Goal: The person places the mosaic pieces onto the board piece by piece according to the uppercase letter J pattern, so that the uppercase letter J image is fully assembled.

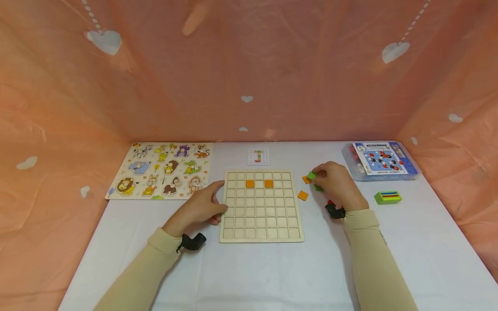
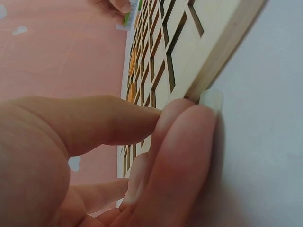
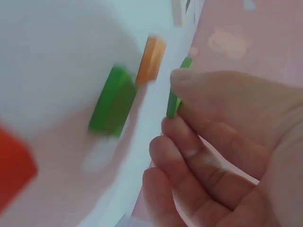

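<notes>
A pale wooden grid board (image 1: 261,211) lies mid-table with two orange tiles (image 1: 250,184) in its second row from the far side. At the board's left edge is my left hand (image 1: 202,203), its index finger stretched along the rim and its thumb resting on it; other fingertips (image 2: 184,137) press the side. My right hand (image 1: 334,183), to the right of the board, pinches a green square tile (image 3: 177,90) between thumb and fingers above the table. Below it lie loose orange tiles (image 1: 303,195), another green tile (image 3: 113,101) and a red one (image 3: 14,170), partly hidden by the wrist in the head view.
Behind the board lies a small pattern card (image 1: 258,156) with a coloured figure. An animal puzzle board (image 1: 159,170) is at the back left. On the right are a clear plastic box (image 1: 381,160) with a molecule picture and a green striped block (image 1: 387,198). Pink cloth (image 1: 249,65) surrounds the table.
</notes>
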### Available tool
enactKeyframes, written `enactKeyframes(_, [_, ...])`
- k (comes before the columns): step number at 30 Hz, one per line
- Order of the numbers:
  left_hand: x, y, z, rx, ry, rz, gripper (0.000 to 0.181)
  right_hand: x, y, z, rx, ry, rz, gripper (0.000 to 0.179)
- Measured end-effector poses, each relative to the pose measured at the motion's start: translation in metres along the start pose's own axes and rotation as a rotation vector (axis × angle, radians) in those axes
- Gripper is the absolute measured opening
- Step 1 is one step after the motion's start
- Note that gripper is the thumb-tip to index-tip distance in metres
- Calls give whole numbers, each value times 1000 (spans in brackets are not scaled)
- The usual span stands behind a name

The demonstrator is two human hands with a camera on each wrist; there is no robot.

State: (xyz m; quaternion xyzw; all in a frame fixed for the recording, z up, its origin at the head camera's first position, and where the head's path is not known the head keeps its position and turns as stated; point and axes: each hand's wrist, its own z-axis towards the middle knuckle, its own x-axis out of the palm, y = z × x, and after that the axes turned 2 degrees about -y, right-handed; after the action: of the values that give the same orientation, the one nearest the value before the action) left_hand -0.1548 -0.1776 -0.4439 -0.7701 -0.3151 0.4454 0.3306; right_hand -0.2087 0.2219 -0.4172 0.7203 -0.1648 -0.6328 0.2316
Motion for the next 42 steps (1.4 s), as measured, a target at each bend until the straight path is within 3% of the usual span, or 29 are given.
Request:
enactKeyframes(4, [0,0,0,-3,-4,5,89,11,14,2,-81,-9,-16,30])
enactKeyframes(10, [-1,1,0,4,-1,-10,90,30,42,5,-128,36,27,29])
enactKeyframes(16, [-2,3,0,21,2,-20,90,47,71,15,-248,58,14,26])
enactKeyframes(21, [-1,2,-1,15,0,-18,89,60,88,22,-270,105,20,25])
enactKeyframes(31, [1,0,-2,-10,-13,-17,89,76,95,24,-298,152,-26,27])
enactKeyframes(42, [-1,-2,-3,-2,5,-36,89,78,97,25,-332,134,-78,26])
